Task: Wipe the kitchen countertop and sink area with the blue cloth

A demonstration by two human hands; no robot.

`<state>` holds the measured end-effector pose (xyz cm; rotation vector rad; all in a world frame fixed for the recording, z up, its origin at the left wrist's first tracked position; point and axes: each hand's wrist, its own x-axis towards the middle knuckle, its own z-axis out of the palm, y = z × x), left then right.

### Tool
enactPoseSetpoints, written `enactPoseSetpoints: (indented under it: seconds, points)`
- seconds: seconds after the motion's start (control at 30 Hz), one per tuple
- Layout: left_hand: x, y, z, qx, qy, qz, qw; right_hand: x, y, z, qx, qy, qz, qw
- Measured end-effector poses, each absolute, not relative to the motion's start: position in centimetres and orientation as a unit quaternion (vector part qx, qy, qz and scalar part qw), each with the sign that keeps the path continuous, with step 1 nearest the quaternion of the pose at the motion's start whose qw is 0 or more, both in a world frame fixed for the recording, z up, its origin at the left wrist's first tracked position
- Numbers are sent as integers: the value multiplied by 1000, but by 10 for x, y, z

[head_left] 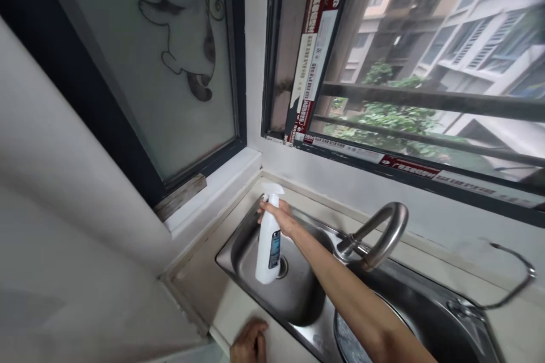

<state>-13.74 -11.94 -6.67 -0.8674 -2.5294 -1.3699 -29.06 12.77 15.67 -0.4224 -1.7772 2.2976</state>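
A white spray bottle (pixel 265 247) with a dark blue label is held over the left basin of the steel sink (pixel 293 289). My right hand (pixel 281 216) is wrapped round its neck, just under the white trigger head. The bottle leans slightly, and its base hides part of the drain (pixel 283 267). Near the counter's front edge, my left hand (pixel 249 343) is loosely closed, its fingers curled with nothing visible in them. The lower part of that hand is cut off by the picture's edge.
A curved steel faucet (pixel 389 235) rises behind the divider between the basins. A round vessel (pixel 351 340) sits in the right basin, partly behind my right arm. At far right stands a thin bent metal spout (pixel 517 289). Walls and windows (pixel 383 108) border the counter (pixel 230 317).
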Motion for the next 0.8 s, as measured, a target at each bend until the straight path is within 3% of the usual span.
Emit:
enactPoseSetpoints:
  seconds: [0.2,0.4,0.8]
  points:
    - [-131,-118,-35,-281,-853,-438,31,-244,79,144,-89,-645,757,-51]
    - [-128,-119,-36,-258,-864,-431,30,-211,33,150,-48,-633,752,-178]
    - [-122,-130,-17,-271,-789,-543,97,-154,36,164,-32,-685,682,-255]
